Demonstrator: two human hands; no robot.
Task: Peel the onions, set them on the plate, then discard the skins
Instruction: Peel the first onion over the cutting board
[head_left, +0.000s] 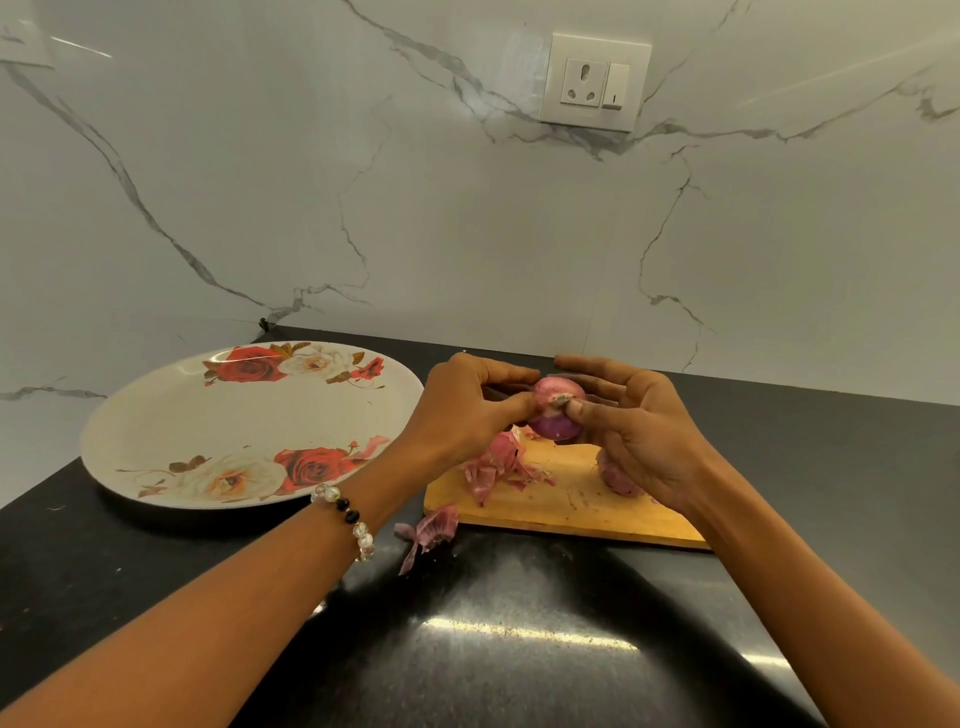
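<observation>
I hold a red onion (555, 415) above the wooden cutting board (561, 506) with both hands. My left hand (470, 410) grips its left side. The thumb and fingers of my right hand (636, 431) pinch its top end, where the skin is partly off and purple flesh shows below. A second onion (618, 475) lies on the board, mostly hidden behind my right hand. Loose pink skins (498, 467) are piled on the board, and another piece of skin (428, 532) lies on the counter in front of it. The white plate with roses (171, 415) sits to the left with no onion on it.
The black counter (493, 649) runs toward me under my forearms. A white marble wall with a socket (595, 83) stands close behind the board and the plate. A bead bracelet (348, 519) is on my left wrist.
</observation>
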